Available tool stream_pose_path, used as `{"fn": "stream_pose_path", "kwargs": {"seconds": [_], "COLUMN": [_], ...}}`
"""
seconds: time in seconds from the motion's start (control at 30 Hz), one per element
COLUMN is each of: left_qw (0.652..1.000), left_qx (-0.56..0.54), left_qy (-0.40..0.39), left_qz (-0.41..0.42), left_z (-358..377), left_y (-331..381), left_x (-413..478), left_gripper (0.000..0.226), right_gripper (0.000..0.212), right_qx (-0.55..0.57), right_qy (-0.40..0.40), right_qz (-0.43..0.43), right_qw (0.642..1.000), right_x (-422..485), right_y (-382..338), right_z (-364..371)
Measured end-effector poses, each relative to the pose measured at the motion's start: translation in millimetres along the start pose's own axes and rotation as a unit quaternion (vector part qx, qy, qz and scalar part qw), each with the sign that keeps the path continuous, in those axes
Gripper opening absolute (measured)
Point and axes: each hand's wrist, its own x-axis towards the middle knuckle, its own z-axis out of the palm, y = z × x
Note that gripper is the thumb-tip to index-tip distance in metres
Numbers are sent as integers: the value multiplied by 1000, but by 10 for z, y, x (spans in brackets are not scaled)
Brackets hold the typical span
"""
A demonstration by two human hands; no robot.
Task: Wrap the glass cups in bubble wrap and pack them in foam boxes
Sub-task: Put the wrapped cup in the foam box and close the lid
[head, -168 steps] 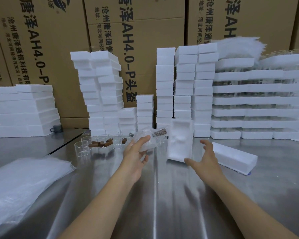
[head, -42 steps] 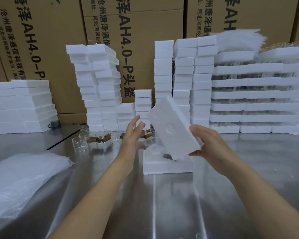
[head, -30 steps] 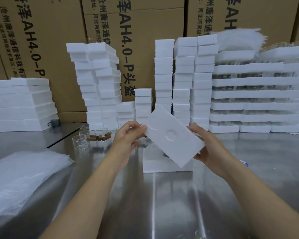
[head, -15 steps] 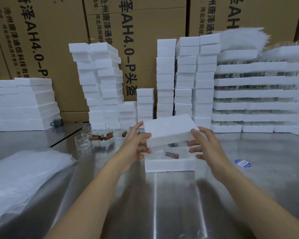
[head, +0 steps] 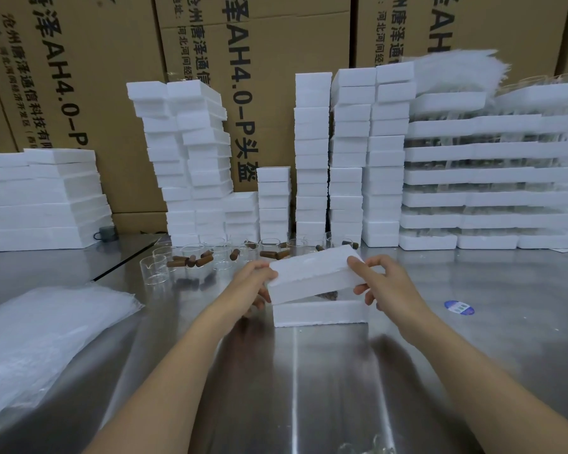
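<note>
The left hand and right hand each grip one end of the foam lid, lying sideways over the foam box on the table, left end down, right end lifted.

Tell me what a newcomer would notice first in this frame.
At the centre of the steel table, the left grip and right grip hold a white foam lid tilted over the foam box base, not yet closed. Behind rise tall foam box stacks against printed cartons, with clear glass cups at their foot and a bubble wrap pile at left.
</note>
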Motion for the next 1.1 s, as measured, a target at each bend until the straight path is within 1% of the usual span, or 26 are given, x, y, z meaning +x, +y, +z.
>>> {"fn": "stream_pose_path", "kwargs": {"seconds": [0.13,0.3,0.4,0.47,0.57,0.63,0.67,0.8,0.9,0.97,1.0,1.1], "left_qw": [1000,1000,1000,999,994,986,983,984,985,985,985,992], "left_qx": [2,13,22,32,37,74,84,100,95,95,89,21], "left_qy": [-1,-12,-4,9,12,6,3,-6,-21,-17,-17,-30], "left_qz": [0,8,15,25,104,152,161,146,140,146,143,117], "left_z": [-1,31,61,93,180,232,250,251,248,284,302,357], "left_y": [-24,-22,-37,-57,-121,-157,-173,-187,-165,-151,-144,-115], "left_x": [29,38,59,86,157,195,202,168,134,100,82,29], "left_gripper": [18,21,21,26,46,41,38,38,41,41,42,44], "right_gripper": [41,37,29,21,26,28,29,31,30,28,27,24], "right_qx": [-7,8,-25,-30,-60,-107,-129,-165,-169,-159,-146,-107], "right_qy": [4,15,42,33,-17,-13,-7,-17,-28,-29,-32,-60], "right_qz": [-4,33,21,4,-14,-39,-51,-62,-67,-67,-62,-43], "right_qw": [1000,999,999,999,998,993,990,984,983,985,987,992], "right_x": [-2,18,29,24,7,12,23,65,60,56,59,36], "right_y": [-27,35,66,62,83,105,112,134,163,188,199,235], "right_z": [12,11,3,-4,-1,0,-4,-27,-17,-19,-30,-62]}}
